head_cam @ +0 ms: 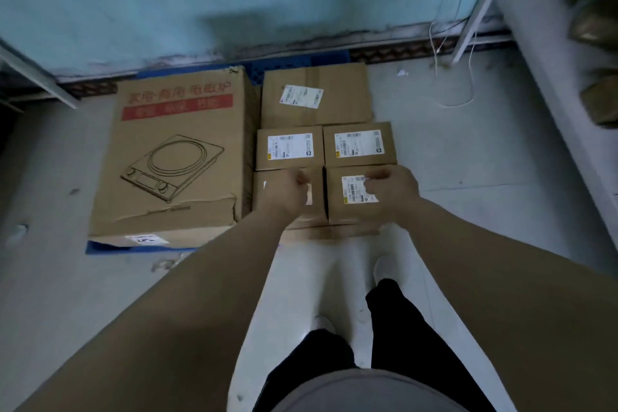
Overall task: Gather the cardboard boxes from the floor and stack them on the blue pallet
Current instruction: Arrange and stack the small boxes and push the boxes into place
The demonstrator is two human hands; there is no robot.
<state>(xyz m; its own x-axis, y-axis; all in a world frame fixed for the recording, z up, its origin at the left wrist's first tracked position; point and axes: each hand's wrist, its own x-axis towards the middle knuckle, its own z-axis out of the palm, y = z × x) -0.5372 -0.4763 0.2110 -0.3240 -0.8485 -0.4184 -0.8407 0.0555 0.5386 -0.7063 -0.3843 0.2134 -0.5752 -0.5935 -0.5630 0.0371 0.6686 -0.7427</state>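
Observation:
On the blue pallet [287, 67] by the wall stand a large cardboard box [177, 157] printed with a cooker drawing, a medium box [314, 94] and two labelled small boxes [289, 147] [359, 144]. Two more small boxes sit in the near row. My left hand [284, 192] lies over the near-left box [314, 204] with its fingers loosely curled. My right hand [393, 187] lies over the right part of the near-right box [347, 207], fingers loosely curled above its label. Neither hand wraps round a box edge.
A grey concrete floor [468, 177] surrounds the pallet. A white cable [468, 90] trails on the floor at the right near a pale metal post [481, 10]. A grey ledge [551, 77] runs along the right side. My feet and legs [384, 278] stand just before the boxes.

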